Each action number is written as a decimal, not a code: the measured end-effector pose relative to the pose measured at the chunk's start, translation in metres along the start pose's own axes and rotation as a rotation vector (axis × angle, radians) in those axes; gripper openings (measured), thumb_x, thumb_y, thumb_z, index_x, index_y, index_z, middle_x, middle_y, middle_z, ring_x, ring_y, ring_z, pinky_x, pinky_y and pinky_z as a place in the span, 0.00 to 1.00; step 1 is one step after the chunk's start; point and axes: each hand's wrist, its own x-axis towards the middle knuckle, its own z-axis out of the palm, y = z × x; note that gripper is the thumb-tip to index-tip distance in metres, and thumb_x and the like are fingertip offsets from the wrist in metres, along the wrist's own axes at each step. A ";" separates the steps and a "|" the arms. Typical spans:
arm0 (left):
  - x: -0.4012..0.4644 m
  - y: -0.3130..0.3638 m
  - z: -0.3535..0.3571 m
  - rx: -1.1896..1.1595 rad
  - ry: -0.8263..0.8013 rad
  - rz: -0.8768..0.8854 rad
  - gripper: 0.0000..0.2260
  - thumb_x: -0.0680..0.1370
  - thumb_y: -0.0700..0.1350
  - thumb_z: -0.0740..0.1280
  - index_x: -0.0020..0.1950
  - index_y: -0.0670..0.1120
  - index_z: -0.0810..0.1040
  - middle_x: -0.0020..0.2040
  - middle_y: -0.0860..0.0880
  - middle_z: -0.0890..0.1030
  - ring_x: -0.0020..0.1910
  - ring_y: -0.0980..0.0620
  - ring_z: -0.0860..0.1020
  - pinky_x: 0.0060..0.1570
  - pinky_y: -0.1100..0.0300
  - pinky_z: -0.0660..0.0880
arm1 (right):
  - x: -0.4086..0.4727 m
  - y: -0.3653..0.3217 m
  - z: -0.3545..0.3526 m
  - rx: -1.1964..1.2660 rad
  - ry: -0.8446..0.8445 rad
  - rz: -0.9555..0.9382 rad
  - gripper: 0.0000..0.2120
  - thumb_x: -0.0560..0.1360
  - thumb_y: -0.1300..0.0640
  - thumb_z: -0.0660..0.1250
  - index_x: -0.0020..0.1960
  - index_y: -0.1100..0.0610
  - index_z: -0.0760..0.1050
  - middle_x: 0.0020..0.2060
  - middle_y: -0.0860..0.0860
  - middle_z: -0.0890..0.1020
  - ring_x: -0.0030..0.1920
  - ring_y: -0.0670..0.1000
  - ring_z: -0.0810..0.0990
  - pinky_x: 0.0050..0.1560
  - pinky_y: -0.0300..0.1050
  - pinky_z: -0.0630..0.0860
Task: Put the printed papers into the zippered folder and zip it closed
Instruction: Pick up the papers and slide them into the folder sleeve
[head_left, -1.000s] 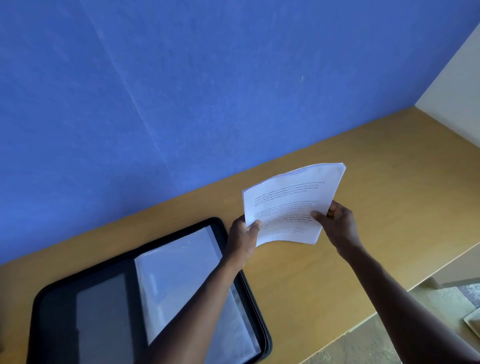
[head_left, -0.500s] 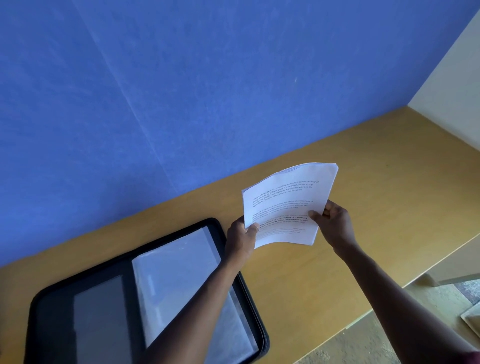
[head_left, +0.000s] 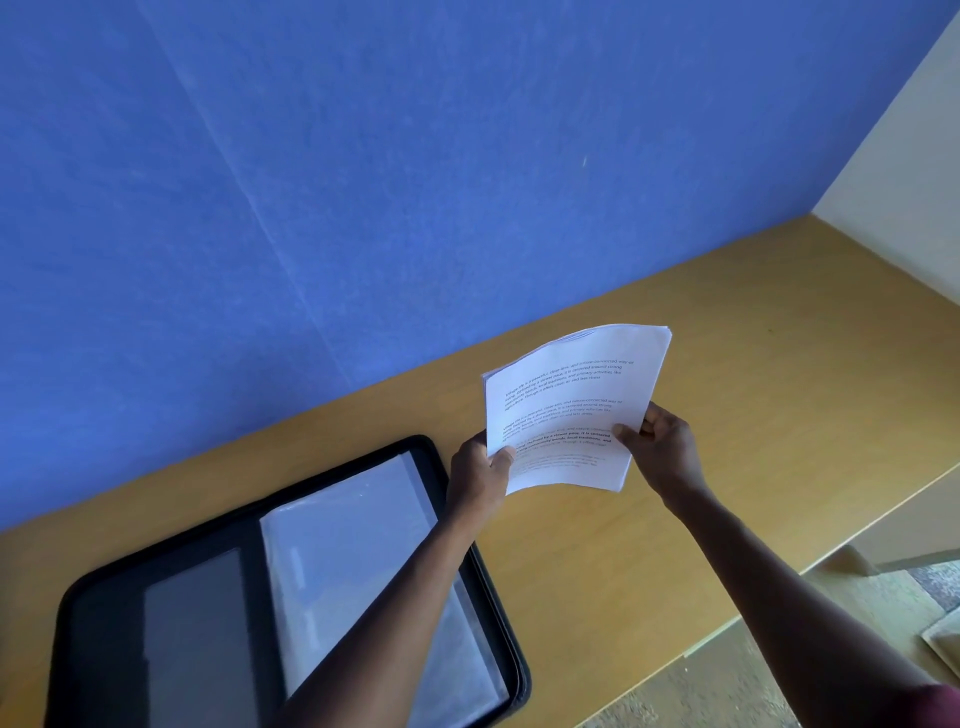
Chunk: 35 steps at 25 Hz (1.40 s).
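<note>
1. The printed papers (head_left: 571, 410), a thin stack with text on the top sheet, were held in the air above the tabletop (head_left: 753, 364), to the right of the zippered folder (head_left: 291, 597) and clear of it.
2. The left hand (head_left: 480, 475) pinched the stack's lower left corner, thumb on top; the right hand (head_left: 660, 447) gripped the lower right edge the same way. Both hands were closed on the papers, which bowed slightly between them.
3. The folder lay open and flat at the near left of the tabletop, its black zip border visible around a dark panel on the left and clear plastic sleeves on the right. The left forearm crossed above its right half.
4. Step in hand, as judged: squaring the stack before carrying it to the folder. This would go best if the edges were evened first, since the far corners looked a little fanned, and if the sheets were then kept level and supported on both sides while being moved left.
5. Sheets left protruding past the border could catch in the zip.
6. The tabletop was pale yellow wood, otherwise bare where seen; a blue wall (head_left: 363, 182) rose directly behind it, meeting a cream wall (head_left: 914, 166) at the right. Floor showed at lower right.
</note>
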 end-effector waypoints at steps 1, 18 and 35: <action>0.000 -0.001 0.001 0.015 0.003 -0.006 0.07 0.81 0.43 0.65 0.57 0.46 0.79 0.43 0.61 0.78 0.40 0.66 0.77 0.28 0.77 0.71 | 0.000 0.001 0.000 -0.006 -0.001 0.001 0.08 0.73 0.63 0.71 0.51 0.54 0.82 0.41 0.48 0.86 0.40 0.50 0.80 0.41 0.44 0.76; 0.004 -0.010 -0.017 0.089 -0.059 -0.028 0.11 0.82 0.48 0.64 0.60 0.46 0.80 0.53 0.54 0.83 0.46 0.59 0.80 0.39 0.67 0.74 | 0.001 -0.004 -0.004 0.030 -0.117 -0.037 0.13 0.72 0.62 0.71 0.42 0.43 0.81 0.35 0.41 0.84 0.32 0.40 0.77 0.36 0.39 0.74; -0.032 -0.069 -0.161 -0.199 -0.211 -0.043 0.13 0.79 0.40 0.68 0.54 0.60 0.81 0.52 0.60 0.85 0.50 0.64 0.82 0.39 0.68 0.78 | -0.001 -0.070 0.088 0.213 -0.840 0.090 0.17 0.72 0.68 0.72 0.60 0.66 0.77 0.54 0.58 0.85 0.51 0.58 0.85 0.44 0.48 0.81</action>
